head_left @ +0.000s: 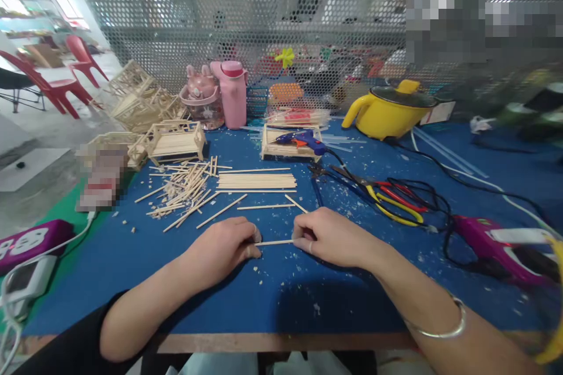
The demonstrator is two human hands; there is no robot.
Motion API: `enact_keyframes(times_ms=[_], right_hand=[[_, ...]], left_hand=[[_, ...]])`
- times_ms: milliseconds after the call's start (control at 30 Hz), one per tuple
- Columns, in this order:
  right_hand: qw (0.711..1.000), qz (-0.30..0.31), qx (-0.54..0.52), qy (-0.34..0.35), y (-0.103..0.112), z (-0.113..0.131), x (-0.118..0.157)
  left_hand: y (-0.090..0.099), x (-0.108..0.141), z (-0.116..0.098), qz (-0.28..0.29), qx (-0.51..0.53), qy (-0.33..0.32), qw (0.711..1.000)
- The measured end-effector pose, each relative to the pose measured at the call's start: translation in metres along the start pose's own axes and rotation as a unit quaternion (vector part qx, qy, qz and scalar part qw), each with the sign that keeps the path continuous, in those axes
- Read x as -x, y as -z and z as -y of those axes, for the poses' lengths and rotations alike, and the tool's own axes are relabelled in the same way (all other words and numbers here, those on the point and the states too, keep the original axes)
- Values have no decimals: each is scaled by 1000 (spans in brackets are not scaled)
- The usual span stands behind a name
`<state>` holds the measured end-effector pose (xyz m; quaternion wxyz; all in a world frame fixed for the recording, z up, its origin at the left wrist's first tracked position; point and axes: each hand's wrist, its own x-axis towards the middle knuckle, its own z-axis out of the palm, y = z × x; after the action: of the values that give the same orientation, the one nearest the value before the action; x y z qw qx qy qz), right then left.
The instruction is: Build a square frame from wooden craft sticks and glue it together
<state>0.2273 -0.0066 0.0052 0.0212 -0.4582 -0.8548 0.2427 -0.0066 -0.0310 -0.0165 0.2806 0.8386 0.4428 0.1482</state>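
Note:
A thin wooden stick (pixel 276 242) spans the gap between my two hands, just above or on the blue tabletop. My left hand (pixel 229 244) pinches its left end, and my right hand (pixel 323 237) closes on the right end. Beyond them, loose sticks (pixel 264 207) lie at different angles, with an even row of sticks (pixel 257 180) behind. To the left of the row is a heap of short sticks (pixel 187 190). A blue glue gun (pixel 303 140) rests on a small wooden stick frame (pixel 269 149) further back.
Pliers (pixel 317 184), scissors (pixel 373 190) and black cables lie right of centre. A yellow pot (pixel 387 114) stands at the back right, a pink bottle (pixel 234 96) at the back. Stick-built bed frames (pixel 176 142) fill the back left. Purple power strips (pixel 497 246) sit at both sides.

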Motion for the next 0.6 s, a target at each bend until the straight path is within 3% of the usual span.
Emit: enact_keyframes(times_ms=[167, 367, 600], right_hand=[[1000, 6, 18, 18, 2, 1, 1], [999, 1, 34, 29, -1, 0, 1], [1000, 10, -3, 14, -4, 1, 0]], left_hand=[[17, 4, 2, -45, 8, 40, 998], [20, 4, -1, 58, -47, 50, 996], [13, 3, -1, 60, -40, 64, 995]])
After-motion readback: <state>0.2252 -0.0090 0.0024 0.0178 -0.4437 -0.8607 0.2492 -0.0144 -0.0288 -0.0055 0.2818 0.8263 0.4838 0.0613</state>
